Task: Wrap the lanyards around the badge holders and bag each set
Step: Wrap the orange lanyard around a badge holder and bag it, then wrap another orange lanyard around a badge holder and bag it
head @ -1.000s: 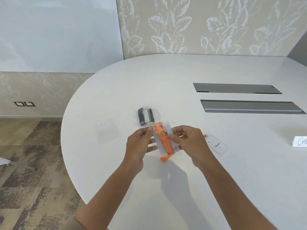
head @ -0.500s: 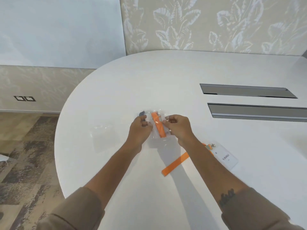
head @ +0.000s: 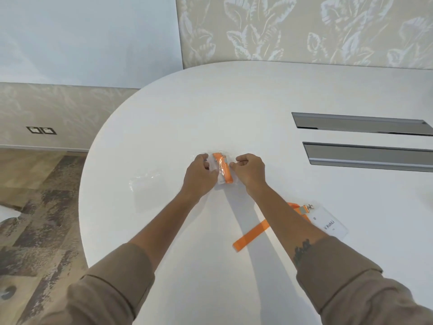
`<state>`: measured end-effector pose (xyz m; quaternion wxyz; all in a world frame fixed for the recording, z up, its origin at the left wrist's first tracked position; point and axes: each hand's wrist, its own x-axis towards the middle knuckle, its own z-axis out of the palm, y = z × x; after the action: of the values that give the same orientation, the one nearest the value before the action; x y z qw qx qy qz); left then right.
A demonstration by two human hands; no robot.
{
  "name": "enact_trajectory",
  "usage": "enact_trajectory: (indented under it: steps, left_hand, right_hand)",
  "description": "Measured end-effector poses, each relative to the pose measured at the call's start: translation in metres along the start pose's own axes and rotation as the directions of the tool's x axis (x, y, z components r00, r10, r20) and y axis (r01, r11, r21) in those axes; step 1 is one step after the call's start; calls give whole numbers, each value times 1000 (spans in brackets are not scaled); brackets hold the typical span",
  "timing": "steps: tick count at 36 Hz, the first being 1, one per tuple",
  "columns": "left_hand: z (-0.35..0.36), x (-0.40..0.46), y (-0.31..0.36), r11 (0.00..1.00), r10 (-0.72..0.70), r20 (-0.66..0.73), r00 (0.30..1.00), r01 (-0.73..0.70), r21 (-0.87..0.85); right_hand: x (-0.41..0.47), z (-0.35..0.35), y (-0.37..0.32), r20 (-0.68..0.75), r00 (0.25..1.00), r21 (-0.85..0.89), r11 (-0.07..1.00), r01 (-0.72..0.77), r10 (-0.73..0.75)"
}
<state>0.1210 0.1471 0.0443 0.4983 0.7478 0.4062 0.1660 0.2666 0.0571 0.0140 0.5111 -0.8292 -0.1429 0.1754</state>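
A clear bag (head: 222, 168) holding an orange-wrapped badge set is pinched at its two sides on the white counter (head: 234, 102), the left hand (head: 199, 174) and the right hand (head: 249, 171) each closed in a narrow grip on what appears to be its edge. Another badge holder (head: 329, 222) with loose orange lanyard (head: 253, 235) lies near the right forearm. An empty bag (head: 145, 184) lies left.

Two hands hold a small clear bag (head: 222, 168) with an orange strap inside, low on the white table (head: 234, 102). The left hand (head: 199, 174) and right hand (head: 249, 171) pinch its sides. Another badge (head: 328, 222) with an orange strap (head: 253, 234) lies near the right arm. An empty bag (head: 145, 182) lies left.
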Motion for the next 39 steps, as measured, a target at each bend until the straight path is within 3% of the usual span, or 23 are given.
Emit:
enact_trajectory:
  steps: [12, 16, 24, 29, 34, 39]
  left_hand:
    - [-6, -26, -4, 971, 140, -29, 990, -131, 200]
    - [-1, -48, -7, 924, 222, -43, 974, -196, 327]
    - [24, -104, -8, 824, 452, 14, 892, -424, 375]
    - [51, -128, -10, 790, 467, 135, 874, -481, 381]
    - [73, -147, -15, 760, 474, 231, 849, -528, 379]
    - [88, -157, -19, 726, 449, 312, 837, -545, 420]
  right_hand:
    - [-18, -17, 4, 24, 998, -36, 998, 58, -58]
    - [-30, -30, 6, 40, 990, -120, 983, 140, -136]
    - [-62, -82, 27, 46, 943, -418, 851, 318, -330]
    - [-78, -130, 47, -33, 958, -635, 746, 201, -285]
    - [-90, -177, 71, -131, 985, -617, 787, 6, -110]
    - [-104, -204, 90, -92, 996, -640, 765, -76, 22]
